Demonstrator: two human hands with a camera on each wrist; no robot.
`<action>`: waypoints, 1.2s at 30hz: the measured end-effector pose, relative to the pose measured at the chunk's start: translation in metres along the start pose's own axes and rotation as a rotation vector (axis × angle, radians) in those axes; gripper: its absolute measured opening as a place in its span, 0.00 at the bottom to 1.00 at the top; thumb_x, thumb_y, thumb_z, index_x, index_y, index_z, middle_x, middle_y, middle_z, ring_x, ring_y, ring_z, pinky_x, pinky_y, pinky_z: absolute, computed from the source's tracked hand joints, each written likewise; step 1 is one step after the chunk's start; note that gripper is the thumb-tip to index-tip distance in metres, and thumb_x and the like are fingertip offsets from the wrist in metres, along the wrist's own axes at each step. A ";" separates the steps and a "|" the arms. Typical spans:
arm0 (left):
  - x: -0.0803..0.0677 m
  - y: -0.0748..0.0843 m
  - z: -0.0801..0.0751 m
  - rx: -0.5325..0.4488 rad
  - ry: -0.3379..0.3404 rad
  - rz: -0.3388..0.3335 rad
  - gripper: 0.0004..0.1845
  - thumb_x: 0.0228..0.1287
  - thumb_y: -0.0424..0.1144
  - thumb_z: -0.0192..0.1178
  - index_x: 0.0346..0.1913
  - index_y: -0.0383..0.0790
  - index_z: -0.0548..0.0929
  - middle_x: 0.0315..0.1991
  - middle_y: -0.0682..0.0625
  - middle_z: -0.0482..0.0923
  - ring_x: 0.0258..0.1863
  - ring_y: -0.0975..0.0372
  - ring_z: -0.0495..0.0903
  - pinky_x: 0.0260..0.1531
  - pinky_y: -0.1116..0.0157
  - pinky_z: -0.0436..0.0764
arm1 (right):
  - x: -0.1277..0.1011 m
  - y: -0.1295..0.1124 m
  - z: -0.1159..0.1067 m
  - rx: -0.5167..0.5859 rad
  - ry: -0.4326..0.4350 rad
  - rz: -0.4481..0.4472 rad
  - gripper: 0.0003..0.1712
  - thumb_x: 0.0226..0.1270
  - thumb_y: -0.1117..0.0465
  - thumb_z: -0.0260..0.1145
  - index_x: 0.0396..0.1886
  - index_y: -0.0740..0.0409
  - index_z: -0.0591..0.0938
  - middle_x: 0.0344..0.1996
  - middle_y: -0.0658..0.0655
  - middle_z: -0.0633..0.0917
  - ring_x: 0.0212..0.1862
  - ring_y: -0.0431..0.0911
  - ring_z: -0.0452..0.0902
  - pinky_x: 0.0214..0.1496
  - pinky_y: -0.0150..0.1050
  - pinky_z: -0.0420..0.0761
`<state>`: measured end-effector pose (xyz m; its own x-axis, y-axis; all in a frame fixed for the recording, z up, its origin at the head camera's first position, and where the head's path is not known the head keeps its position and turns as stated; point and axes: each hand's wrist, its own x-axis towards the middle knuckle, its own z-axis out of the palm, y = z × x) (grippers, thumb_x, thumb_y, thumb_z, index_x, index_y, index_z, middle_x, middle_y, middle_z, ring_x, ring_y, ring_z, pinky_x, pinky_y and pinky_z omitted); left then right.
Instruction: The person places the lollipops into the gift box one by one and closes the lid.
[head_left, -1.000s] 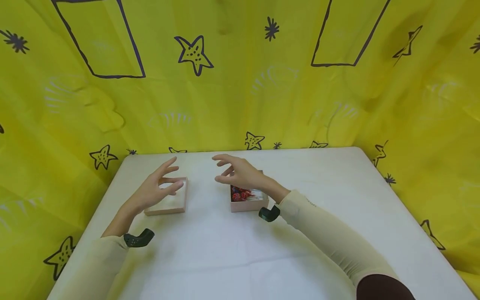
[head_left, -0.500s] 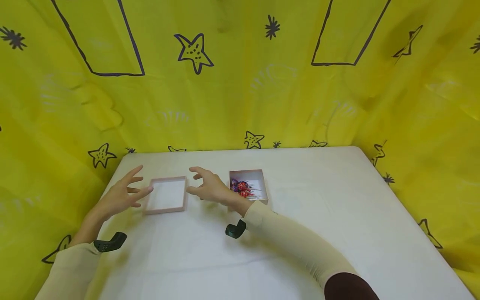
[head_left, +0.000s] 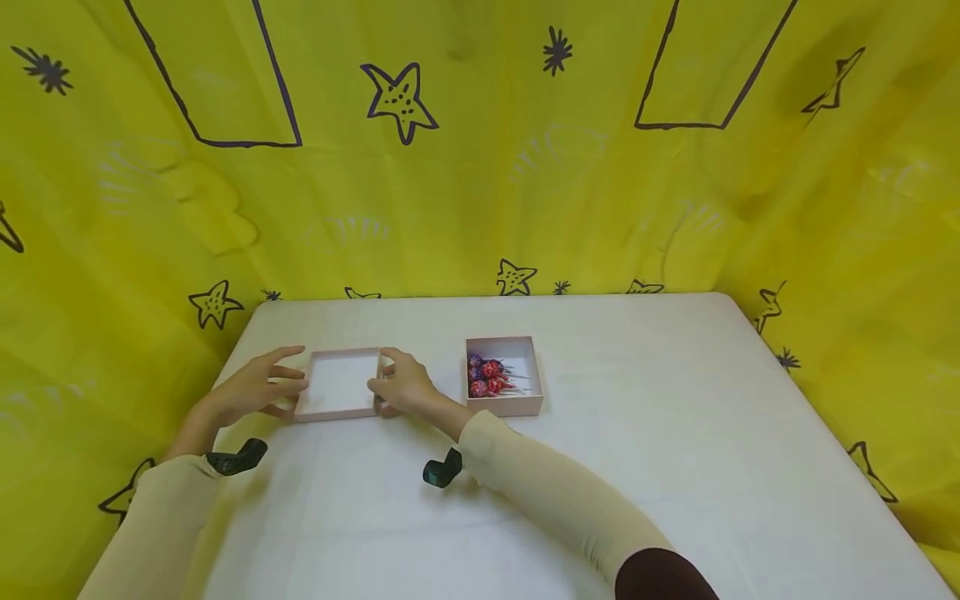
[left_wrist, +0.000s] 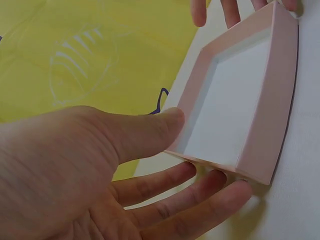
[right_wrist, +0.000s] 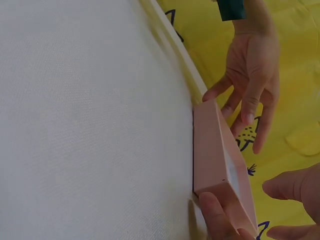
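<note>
A shallow pink box lid [head_left: 337, 415] with a white inside lies hollow side up at the left of the table. My left hand [head_left: 251, 387] is at its left side. In the left wrist view, the straight fingers [left_wrist: 185, 210] meet the outer wall of the lid [left_wrist: 277, 100] and the thumb [left_wrist: 157, 130] comes up to its rim. At the right side is my right hand [head_left: 408, 383]. In the right wrist view one of its fingers [right_wrist: 214, 212] touches a lower corner of the lid [right_wrist: 207, 150], while the thumb [right_wrist: 287, 185] stands apart from it.
Right of my right hand stands a deeper pink box [head_left: 506, 407]. Several lollipops [head_left: 491, 369] in red and purple wrappers lie inside, white sticks pointing right. A yellow patterned curtain [head_left: 450, 192] hangs behind and beside the white table [head_left: 600, 483].
Both hands have moved left and down from above the table to the two sides of the lid. The lid and the box of lollipops, partly covered by the hands before, now show fully.
</note>
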<state>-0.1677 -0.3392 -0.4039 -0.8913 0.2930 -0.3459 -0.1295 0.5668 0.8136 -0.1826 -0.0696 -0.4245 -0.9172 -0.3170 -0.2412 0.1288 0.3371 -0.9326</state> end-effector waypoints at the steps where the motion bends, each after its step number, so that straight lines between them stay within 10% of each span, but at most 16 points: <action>1: 0.002 0.000 0.000 0.000 -0.007 -0.008 0.43 0.77 0.34 0.58 0.81 0.31 0.42 0.70 0.18 0.59 0.58 0.36 0.79 0.45 0.51 0.87 | 0.001 0.001 0.000 0.012 0.001 0.006 0.39 0.70 0.67 0.69 0.78 0.54 0.67 0.58 0.63 0.80 0.37 0.48 0.86 0.32 0.43 0.89; 14: 0.010 0.002 0.002 0.008 -0.012 -0.043 0.40 0.72 0.28 0.60 0.79 0.25 0.50 0.67 0.19 0.62 0.46 0.49 0.83 0.42 0.55 0.88 | 0.007 0.009 0.001 0.059 -0.028 -0.021 0.39 0.65 0.77 0.66 0.76 0.62 0.68 0.36 0.55 0.78 0.28 0.46 0.83 0.30 0.41 0.88; 36: 0.008 0.003 0.001 0.029 0.016 -0.067 0.36 0.71 0.27 0.61 0.75 0.20 0.58 0.65 0.22 0.67 0.46 0.48 0.82 0.44 0.54 0.88 | 0.003 0.002 0.003 0.033 -0.008 0.035 0.36 0.65 0.75 0.69 0.74 0.67 0.70 0.38 0.56 0.80 0.29 0.48 0.86 0.29 0.39 0.88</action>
<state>-0.1751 -0.3342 -0.4048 -0.8880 0.2412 -0.3915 -0.1769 0.6067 0.7750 -0.1841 -0.0720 -0.4280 -0.9088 -0.3128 -0.2760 0.1731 0.3191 -0.9318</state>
